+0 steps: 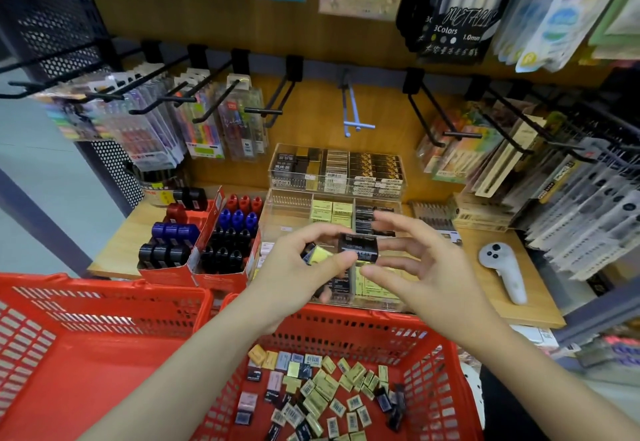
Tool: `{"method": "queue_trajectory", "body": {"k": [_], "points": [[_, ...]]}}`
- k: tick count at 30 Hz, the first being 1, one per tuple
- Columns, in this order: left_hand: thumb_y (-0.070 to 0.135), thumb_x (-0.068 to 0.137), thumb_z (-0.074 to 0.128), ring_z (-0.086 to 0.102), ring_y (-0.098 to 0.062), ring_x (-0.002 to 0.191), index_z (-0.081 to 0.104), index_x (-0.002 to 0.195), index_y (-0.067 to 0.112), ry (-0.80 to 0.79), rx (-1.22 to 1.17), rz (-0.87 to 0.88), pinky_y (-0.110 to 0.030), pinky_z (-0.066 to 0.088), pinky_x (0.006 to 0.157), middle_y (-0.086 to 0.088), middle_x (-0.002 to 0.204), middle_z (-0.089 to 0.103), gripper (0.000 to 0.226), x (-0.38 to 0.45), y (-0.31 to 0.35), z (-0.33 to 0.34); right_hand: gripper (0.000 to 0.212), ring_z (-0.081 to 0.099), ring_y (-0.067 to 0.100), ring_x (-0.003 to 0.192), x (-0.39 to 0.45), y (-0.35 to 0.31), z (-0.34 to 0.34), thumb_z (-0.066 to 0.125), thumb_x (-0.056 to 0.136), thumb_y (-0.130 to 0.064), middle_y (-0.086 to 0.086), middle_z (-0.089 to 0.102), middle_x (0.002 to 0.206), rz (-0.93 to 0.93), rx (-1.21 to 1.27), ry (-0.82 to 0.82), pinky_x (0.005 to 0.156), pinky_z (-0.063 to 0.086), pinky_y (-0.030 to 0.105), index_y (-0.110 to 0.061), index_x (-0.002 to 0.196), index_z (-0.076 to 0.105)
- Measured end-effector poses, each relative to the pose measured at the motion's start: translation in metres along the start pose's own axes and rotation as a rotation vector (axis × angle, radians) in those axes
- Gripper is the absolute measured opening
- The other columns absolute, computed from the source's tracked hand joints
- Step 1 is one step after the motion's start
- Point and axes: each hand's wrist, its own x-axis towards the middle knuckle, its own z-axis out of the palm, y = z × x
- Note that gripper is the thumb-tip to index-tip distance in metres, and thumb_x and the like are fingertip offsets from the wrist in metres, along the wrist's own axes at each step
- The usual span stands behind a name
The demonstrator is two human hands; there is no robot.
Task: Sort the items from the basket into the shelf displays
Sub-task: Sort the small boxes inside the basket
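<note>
The left hand [304,267] grips several small boxes, a black box [358,245] foremost, above the clear shelf trays [287,218]. The right hand [412,267] hovers open beside it. Light, stiff, probably slick; pinch its short ends. More lie in the red basket [450,364].

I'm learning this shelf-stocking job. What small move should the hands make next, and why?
Probably the right hand should take the black box from the left hand and drop it into the clear tray's black-box compartment just behind; the left hand also holds a yellow box.
</note>
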Motion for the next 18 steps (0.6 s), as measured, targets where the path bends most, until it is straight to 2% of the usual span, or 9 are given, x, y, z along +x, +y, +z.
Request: {"method": "queue_trajectory", "body": {"k": [2, 7, 10, 12, 13, 15, 18], "points": [[0.028, 0.082, 0.075, 0.054, -0.028, 0.061, 0.071, 0.11, 0.03, 0.004, 0.062, 0.047, -0.027, 0.049, 0.05, 0.005, 0.106, 0.069, 0.029, 0.0, 0.0, 0.0, 0.052, 0.067, 0.009, 0.101, 0.002, 0.003, 0.0, 0.081, 0.068, -0.036, -0.018, 0.064, 0.108, 0.053, 0.016, 0.025, 0.084, 0.057, 0.021, -0.032, 0.118, 0.067], [0.027, 0.082, 0.076, 0.057, -0.024, 0.063, 0.072, 0.109, 0.033, 0.0, 0.075, 0.052, -0.025, 0.048, 0.049, 0.008, 0.102, 0.068, 0.028, 0.001, -0.006, 0.003, 0.035, 0.067, 0.003, 0.092, 0.004, 0.01, 0.003, 0.08, 0.069, -0.027, -0.02, 0.066, 0.098, 0.069, 0.007, 0.061, 0.077, 0.055, 0.014, -0.037, 0.102, 0.071], [0.028, 0.082, 0.076, 0.064, -0.012, 0.069, 0.07, 0.109, 0.033, 0.104, 0.048, -0.056, -0.024, 0.05, 0.05, 0.003, 0.096, 0.066, 0.028, 0.011, -0.015, -0.001, 0.032, 0.065, -0.006, 0.088, 0.015, 0.032, -0.002, 0.079, 0.075, -0.027, -0.022, 0.064, 0.095, 0.095, -0.207, 0.097, 0.077, 0.051, 0.006, -0.041, 0.102, 0.067], [0.026, 0.086, 0.074, 0.064, -0.013, 0.067, 0.068, 0.107, 0.026, 0.206, 0.003, -0.187, -0.023, 0.051, 0.054, -0.004, 0.101, 0.064, 0.022, 0.022, -0.022, -0.007, 0.033, 0.063, -0.007, 0.082, 0.032, 0.057, -0.015, 0.079, 0.078, -0.026, -0.021, 0.061, 0.098, 0.155, -0.41, 0.142, 0.074, 0.044, -0.003, -0.031, 0.109, 0.069], [0.023, 0.089, 0.072, 0.063, -0.014, 0.067, 0.068, 0.106, 0.023, 0.25, -0.013, -0.241, -0.022, 0.051, 0.056, -0.007, 0.102, 0.064, 0.018, 0.028, -0.025, -0.011, 0.035, 0.061, -0.006, 0.08, 0.042, 0.069, -0.021, 0.079, 0.079, -0.023, -0.014, 0.062, 0.102, 0.195, -0.498, 0.162, 0.071, 0.041, -0.006, -0.024, 0.113, 0.069], [0.015, 0.093, 0.068, 0.062, -0.016, 0.068, 0.067, 0.105, 0.018, 0.293, -0.006, -0.295, -0.021, 0.053, 0.059, -0.009, 0.105, 0.063, 0.013, 0.039, -0.031, -0.018, 0.035, 0.06, 0.002, 0.08, 0.062, 0.095, -0.029, 0.079, 0.081, -0.018, 0.0, 0.065, 0.109, 0.268, -0.61, 0.18, 0.071, 0.042, -0.001, -0.015, 0.115, 0.07], [0.007, 0.094, 0.061, 0.06, -0.013, 0.061, 0.065, 0.104, 0.019, 0.259, 0.026, -0.318, -0.026, 0.053, 0.066, -0.006, 0.104, 0.059, 0.016, 0.048, -0.039, -0.022, 0.034, 0.062, 0.011, 0.084, 0.087, 0.126, -0.025, 0.078, 0.082, -0.015, 0.008, 0.065, 0.114, 0.347, -0.656, 0.159, 0.084, 0.05, 0.02, -0.013, 0.114, 0.069]]}}
